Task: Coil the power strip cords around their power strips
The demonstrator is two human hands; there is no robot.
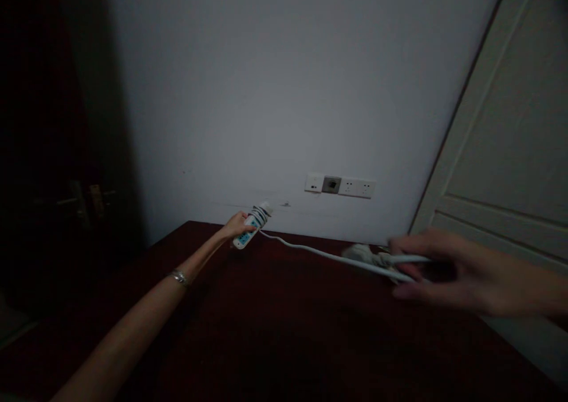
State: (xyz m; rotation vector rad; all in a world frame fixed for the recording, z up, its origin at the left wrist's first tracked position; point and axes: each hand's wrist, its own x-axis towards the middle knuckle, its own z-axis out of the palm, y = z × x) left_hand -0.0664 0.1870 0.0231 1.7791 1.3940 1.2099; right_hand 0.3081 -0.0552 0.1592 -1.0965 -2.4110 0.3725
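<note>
My left hand (237,225) grips a white power strip (245,239) with blue-green sockets, held above the dark red table. White cable is wound in several turns around the strip's far end. From there a length of white cord (306,248) runs across to my right hand (437,269), which is closed around it and blurred by motion. A pale shape, perhaps the plug (360,254), hangs just left of the right fingers; it is smeared, so its exact form is unclear.
The dark red table (266,331) meets a plain wall (275,94). On the wall sits a row of outlet plates (352,187). A panelled pale door (510,154) stands on the right, and a dark door with a handle (80,200) on the left.
</note>
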